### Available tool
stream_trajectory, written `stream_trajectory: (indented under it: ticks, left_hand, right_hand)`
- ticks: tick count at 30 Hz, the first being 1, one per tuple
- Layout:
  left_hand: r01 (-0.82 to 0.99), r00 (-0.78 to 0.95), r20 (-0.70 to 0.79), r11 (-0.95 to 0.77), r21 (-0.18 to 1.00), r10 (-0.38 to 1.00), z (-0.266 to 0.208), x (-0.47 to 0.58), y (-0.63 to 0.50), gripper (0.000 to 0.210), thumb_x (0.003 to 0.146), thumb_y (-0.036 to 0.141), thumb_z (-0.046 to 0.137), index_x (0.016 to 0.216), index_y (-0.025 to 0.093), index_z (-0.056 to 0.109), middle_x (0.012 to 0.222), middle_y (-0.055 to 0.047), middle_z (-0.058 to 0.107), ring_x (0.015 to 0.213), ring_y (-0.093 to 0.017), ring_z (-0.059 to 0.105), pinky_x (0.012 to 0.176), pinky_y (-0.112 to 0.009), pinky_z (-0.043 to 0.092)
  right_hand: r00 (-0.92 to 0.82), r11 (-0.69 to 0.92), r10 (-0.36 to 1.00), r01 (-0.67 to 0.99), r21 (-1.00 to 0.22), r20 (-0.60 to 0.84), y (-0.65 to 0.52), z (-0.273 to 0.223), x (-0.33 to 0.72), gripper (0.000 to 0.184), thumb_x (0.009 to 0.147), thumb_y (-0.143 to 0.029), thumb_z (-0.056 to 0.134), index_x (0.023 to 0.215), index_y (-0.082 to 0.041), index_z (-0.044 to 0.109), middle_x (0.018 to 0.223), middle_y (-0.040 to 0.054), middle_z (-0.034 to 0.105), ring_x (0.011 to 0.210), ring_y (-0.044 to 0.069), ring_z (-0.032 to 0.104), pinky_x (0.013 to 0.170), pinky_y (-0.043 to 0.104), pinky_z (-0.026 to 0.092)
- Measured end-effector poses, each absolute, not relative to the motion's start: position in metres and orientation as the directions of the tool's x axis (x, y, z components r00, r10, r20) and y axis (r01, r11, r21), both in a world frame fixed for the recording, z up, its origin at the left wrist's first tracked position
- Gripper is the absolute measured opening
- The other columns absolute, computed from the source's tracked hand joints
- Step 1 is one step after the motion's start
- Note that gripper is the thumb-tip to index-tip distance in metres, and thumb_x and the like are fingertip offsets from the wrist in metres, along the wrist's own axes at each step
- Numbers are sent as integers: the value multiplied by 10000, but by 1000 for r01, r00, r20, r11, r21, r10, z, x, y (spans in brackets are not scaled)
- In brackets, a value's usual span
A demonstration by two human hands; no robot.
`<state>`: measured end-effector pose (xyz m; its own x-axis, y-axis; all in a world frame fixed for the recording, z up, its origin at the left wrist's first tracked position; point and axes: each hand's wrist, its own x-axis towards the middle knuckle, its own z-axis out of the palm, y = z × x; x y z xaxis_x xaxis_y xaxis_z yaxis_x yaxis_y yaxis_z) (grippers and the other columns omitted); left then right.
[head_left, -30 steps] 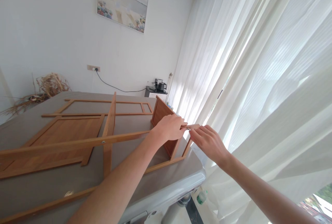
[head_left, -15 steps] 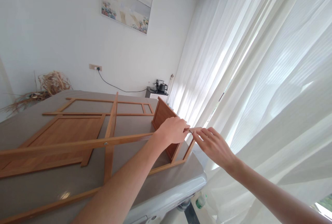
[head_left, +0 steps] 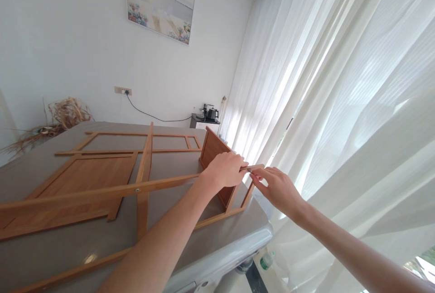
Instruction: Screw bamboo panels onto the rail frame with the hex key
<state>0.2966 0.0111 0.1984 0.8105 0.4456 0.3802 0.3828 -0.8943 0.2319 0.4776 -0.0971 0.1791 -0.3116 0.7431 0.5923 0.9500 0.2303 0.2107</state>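
My left hand [head_left: 226, 169] is closed around a long wooden rail [head_left: 170, 183] near its right end. That rail is the raised upper bar of a partly joined wooden frame. At the rail's tip, my right hand [head_left: 277, 189] pinches thumb and fingers together against the underside. Whatever small piece sits between those fingers is too small to name. An upright wooden panel [head_left: 215, 144] stands behind my left hand, partly covered by it. A wooden crosspiece [head_left: 145, 157] meets the rail farther left, with a small metal fastener [head_left: 137, 189] at the joint.
A flat wooden panel [head_left: 91, 175] and a slim wooden frame [head_left: 115, 151] lie on the grey-covered table [head_left: 176, 157]. White curtains [head_left: 326, 116] hang close on the right. An electric kettle [head_left: 212, 113] stands at the back, and a plastic bottle [head_left: 267, 260] is below the table edge.
The fingers of my right hand have curled in more tightly at the rail's end. My left hand keeps its hold. The view has shifted slightly.
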Motion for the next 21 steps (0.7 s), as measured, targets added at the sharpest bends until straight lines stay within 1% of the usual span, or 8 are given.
stream_trajectory:
  ticks: [1,3,5,6,10,14,21]
  left_hand:
    - [370,814,386,-900,232,434,198,297,11,299,945,351,472,1092,309,729,1153,-26,728,1108,-262,659,901,-358,514]
    - [357,816,390,-903,239,426,199,296,11,303,941,336,470,1087,295,733,1157,-36,727,1111,-268,658,900,-364,515]
    - [362,813,387,-898,250,436,199,296,11,306,938,327,469,1082,288,735,1160,-41,725,1111,-269,658,904,-365,515]
    - [365,811,387,-896,252,439,199,296,10,309,938,325,466,1084,287,735,1165,-42,724,1111,-270,659,907,-367,515]
    - [357,811,400,-903,240,427,199,296,11,315,941,334,465,1110,295,728,1181,-40,719,1120,-273,658,900,-368,521]
    - [354,815,403,-908,223,417,197,296,13,317,939,336,470,1119,289,727,1188,-47,719,1127,-281,658,885,-367,526]
    - [363,823,386,-908,208,417,199,296,11,327,932,321,470,1127,271,727,1220,-63,707,1145,-294,650,892,-376,524]
  right_hand:
    - [-325,226,730,945,237,601,-97,179,478,165,1010,-218,488,946,-230,639,751,-7,690,653,144,618,632,280,416]
    - [-414,235,685,904,357,599,-98,177,480,204,1008,-194,475,869,-208,623,671,-6,640,598,140,566,606,286,383]
    - [-513,239,631,842,483,582,-97,175,482,231,997,-162,479,800,-192,595,640,-3,598,577,135,515,596,293,350]
    - [-541,236,612,821,519,577,-97,174,484,230,990,-151,489,783,-188,584,642,-2,588,579,133,498,595,294,339]
    - [-568,222,596,795,564,567,-96,171,489,186,973,-128,518,806,-182,577,662,-3,576,609,133,474,612,298,322]
    - [-605,228,587,760,608,537,-95,172,489,156,977,-111,515,855,-180,581,693,-1,591,641,137,489,623,306,317]
    - [-626,207,589,728,654,510,-94,178,489,138,972,-104,522,873,-178,582,719,11,613,656,144,504,639,313,324]
